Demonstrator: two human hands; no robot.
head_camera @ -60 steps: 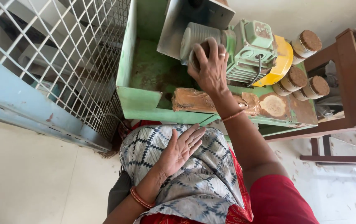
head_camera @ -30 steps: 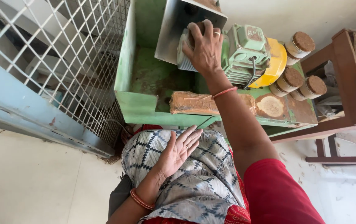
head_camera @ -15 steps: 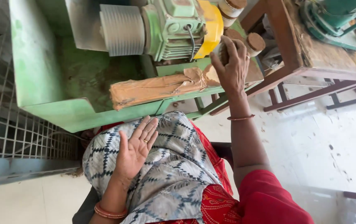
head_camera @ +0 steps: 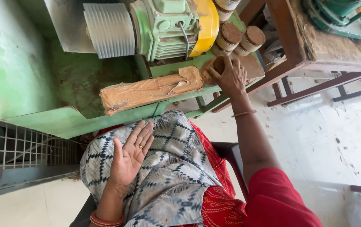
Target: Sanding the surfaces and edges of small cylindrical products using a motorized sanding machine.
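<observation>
My right hand (head_camera: 230, 77) reaches out to the right end of the green machine frame (head_camera: 62, 122) and closes over a round brown disc (head_camera: 219, 64) lying on its ledge. My left hand (head_camera: 130, 155) rests palm up and open on the patterned blue-and-white cloth (head_camera: 172, 176) over my lap, holding nothing. A long bar wrapped in brown tape (head_camera: 151, 90) lies along the ledge just left of my right hand. Behind it sits a green motor (head_camera: 163, 27) with a ribbed grey pulley (head_camera: 109, 29) and a yellow end cover (head_camera: 205, 25).
Three round brown-topped rolls (head_camera: 241, 38) stand stacked beside the motor. A wooden bench (head_camera: 315, 50) with another green machine (head_camera: 340, 17) stands to the right. A wire mesh guard (head_camera: 16, 147) is at lower left. The white floor (head_camera: 327, 130) has scattered debris.
My right hand left the ribbed pulley and moved right and down to the disc on the ledge. The view swung to the right. My left hand stayed on my lap.
</observation>
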